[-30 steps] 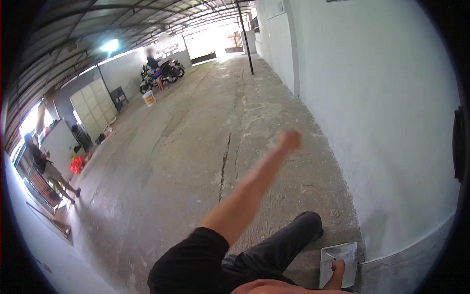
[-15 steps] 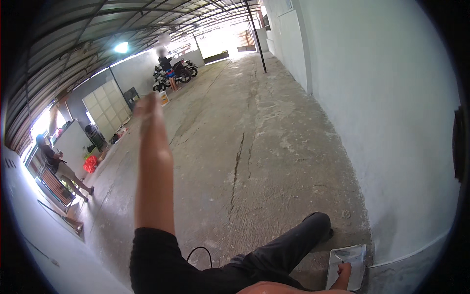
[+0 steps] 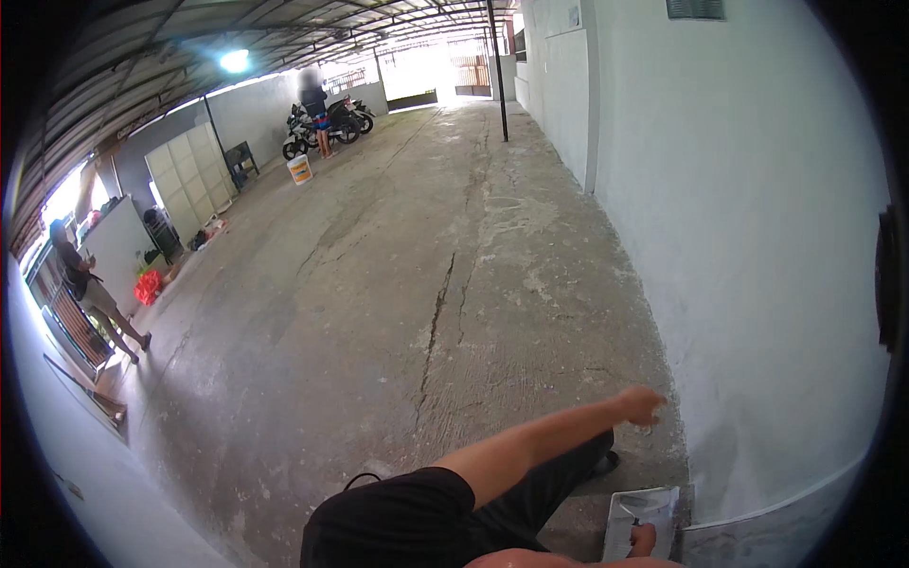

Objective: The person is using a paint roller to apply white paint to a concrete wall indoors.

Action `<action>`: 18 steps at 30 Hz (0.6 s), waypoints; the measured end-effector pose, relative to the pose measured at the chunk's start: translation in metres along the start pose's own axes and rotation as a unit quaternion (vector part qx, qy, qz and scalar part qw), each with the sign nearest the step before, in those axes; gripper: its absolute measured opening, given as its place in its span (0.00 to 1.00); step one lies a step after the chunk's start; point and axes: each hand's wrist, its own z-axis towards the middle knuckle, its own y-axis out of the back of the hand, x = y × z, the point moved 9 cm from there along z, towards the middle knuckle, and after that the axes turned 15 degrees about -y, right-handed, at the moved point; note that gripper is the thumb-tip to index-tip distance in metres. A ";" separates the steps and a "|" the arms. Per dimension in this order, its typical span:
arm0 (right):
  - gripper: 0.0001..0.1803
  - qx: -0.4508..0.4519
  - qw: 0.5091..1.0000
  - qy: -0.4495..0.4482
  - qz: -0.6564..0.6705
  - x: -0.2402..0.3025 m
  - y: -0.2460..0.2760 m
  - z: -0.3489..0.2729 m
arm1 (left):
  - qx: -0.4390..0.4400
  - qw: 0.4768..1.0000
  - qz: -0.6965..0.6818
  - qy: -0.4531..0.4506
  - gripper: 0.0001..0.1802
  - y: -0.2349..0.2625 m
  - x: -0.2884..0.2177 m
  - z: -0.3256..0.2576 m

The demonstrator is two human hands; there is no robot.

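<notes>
- Two hands, lower right: right hand [image 3: 643, 541] fingers curled round a thin-handled tool [image 3: 630, 514] in the tray [image 3: 666, 504]; left hand [image 3: 644, 405] fingers blurred, can't tell.
- Risk: low left swing could knock tray.
- Half-second ago: left hand upper left.

Couple of motorbikes [image 3: 345, 127] are sitting way at the back, and a person [image 3: 312, 104] is standing right by them. A lamp [image 3: 234, 61] is glowing under the roof [image 3: 142, 71], a black post [image 3: 498, 80] is standing farther right, and a red bundle [image 3: 148, 286] is lying near a second person [image 3: 80, 276] over left.
</notes>
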 end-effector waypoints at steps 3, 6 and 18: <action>0.10 0.021 1.000 -0.001 0.015 0.002 0.003 -0.013 | -0.006 1.000 -0.008 -0.022 0.33 -0.030 -0.039 -0.001; 0.11 0.014 0.999 0.013 0.027 0.007 0.005 -0.015 | 0.115 0.992 0.052 -0.007 0.31 -0.062 -0.034 -0.004; 0.10 -0.013 0.999 0.014 0.025 0.019 0.005 -0.001 | 0.132 0.981 -0.031 0.139 0.21 -0.082 0.015 -0.001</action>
